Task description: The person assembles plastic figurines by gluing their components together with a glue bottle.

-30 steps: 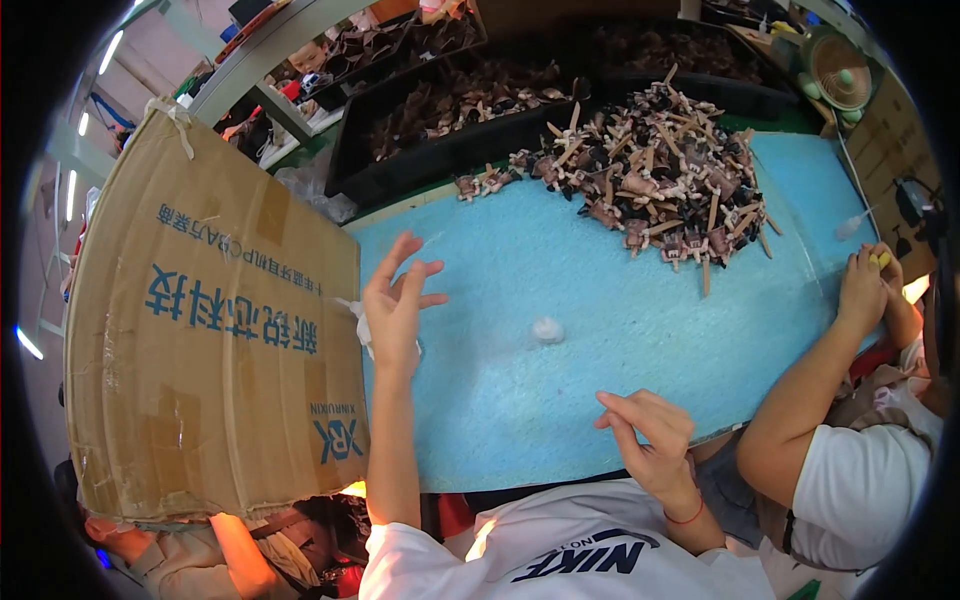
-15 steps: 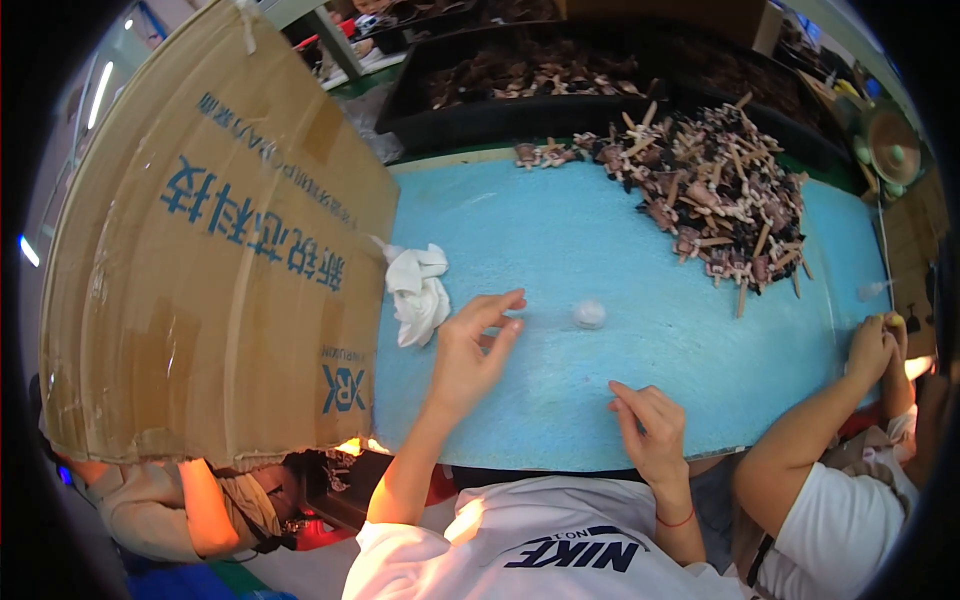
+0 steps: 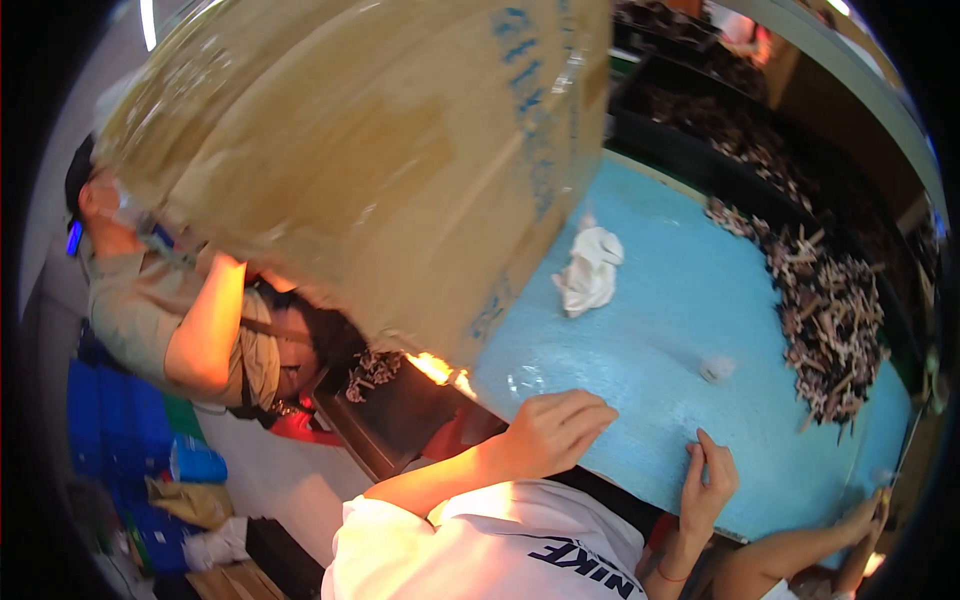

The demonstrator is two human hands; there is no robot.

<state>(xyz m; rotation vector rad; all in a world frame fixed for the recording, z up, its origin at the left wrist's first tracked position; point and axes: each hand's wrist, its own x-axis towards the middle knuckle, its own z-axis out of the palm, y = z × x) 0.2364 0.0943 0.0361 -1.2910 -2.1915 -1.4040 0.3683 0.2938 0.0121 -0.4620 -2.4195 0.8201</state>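
White T-shirt (image 3: pixel 470 545) — short-sleeved, black lettering (image 3: pixel 585 563) across the chest; thin red cord (image 3: pixel 671 577) round the right wrist (image 3: pixel 680 560).

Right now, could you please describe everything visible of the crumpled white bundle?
The white bundle looks like soft, thin cloth or paper, crumpled, with folds and a narrow tip. It lies on the blue tabletop beside the cardboard box; whether its tip touches the box is unclear. The left hand and right hand are clear of it.

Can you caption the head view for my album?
Left hand and right hand at a blue tabletop bearing heaped brownish parts.
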